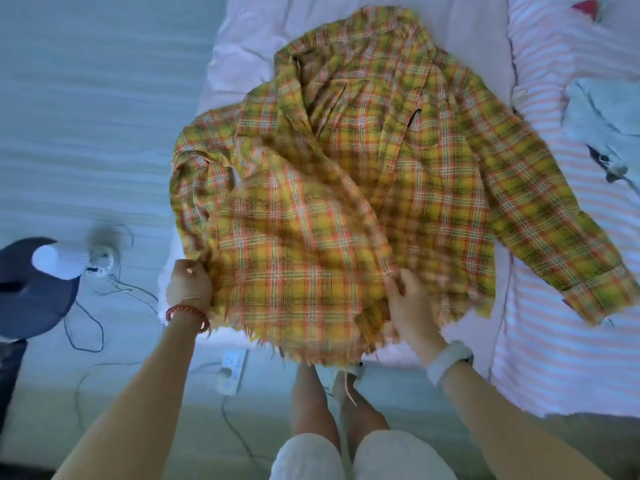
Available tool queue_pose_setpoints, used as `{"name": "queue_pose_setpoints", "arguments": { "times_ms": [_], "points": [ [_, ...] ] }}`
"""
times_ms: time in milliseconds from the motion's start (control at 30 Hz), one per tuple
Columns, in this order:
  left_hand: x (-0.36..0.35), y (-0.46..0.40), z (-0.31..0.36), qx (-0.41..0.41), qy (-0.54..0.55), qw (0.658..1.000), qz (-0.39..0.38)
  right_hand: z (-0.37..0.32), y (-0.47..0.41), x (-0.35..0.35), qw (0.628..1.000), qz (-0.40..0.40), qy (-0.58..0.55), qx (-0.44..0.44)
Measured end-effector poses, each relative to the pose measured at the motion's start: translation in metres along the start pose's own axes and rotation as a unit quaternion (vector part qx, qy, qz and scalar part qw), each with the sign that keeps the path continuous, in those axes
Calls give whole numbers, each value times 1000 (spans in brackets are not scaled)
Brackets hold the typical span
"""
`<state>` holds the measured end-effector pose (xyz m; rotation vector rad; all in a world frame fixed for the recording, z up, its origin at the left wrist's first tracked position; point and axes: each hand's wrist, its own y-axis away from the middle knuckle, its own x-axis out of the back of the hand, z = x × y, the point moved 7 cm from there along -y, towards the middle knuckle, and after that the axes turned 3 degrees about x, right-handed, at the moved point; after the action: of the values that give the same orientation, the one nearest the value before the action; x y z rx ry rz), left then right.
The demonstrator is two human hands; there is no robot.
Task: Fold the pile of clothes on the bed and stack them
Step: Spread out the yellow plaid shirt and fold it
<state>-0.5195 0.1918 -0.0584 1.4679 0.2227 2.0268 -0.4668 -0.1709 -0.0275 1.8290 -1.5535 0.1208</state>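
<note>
A yellow and orange plaid shirt [346, 161] with a frayed hem lies spread on the pale pink bed [249, 39], collar at the far end, one sleeve stretched out to the right. My left hand [188, 285] grips the shirt's lower left hem corner at the bed's edge. My right hand [410, 306] pinches the fabric near the lower middle of the hem, its fingers partly tucked under the cloth. The shirt's near part looks blurred.
A pink striped cover [568, 271] lies on the bed's right side, with light blue clothes [606, 123] and a red item [588, 8] on it. On the floor to the left are a small fan [100, 254], cables, a power strip [232, 372] and a dark blue object [31, 292].
</note>
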Motion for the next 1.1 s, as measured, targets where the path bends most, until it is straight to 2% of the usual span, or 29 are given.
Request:
{"name": "queue_pose_setpoints", "arguments": {
  "times_ms": [100,133,200,267,300,367,500,633,767,933,1100],
  "points": [
    [-20,12,-25,29,-140,989,-38,55,19,-37,982,-135,61,-115],
    [-27,22,-23,-1,-175,984,-39,67,24,-44,974,-165,71,-140],
    [-43,47,-9,-115,-212,970,-39,77,29,-48,963,-190,129,-139],
    [-69,72,4,-235,-252,935,-87,75,25,-43,964,-175,159,-120],
    [-82,81,7,-269,-276,915,-119,70,20,-40,968,-162,159,-106],
    [-99,90,14,-284,-296,898,-161,54,7,-32,977,-135,151,-67],
    [-96,81,54,-285,-221,922,-138,19,-31,-18,987,-101,123,-18],
    [-76,51,121,-331,-170,924,-90,-22,-79,-6,991,-91,99,10],
    [-72,6,205,-323,-108,933,-114,-67,-141,10,993,-48,106,32],
    [-95,-64,308,-319,-101,936,-114,-101,-233,32,992,10,115,40],
    [-119,-124,380,-342,-116,930,-65,-107,-318,65,981,71,178,36]
  ]
}}
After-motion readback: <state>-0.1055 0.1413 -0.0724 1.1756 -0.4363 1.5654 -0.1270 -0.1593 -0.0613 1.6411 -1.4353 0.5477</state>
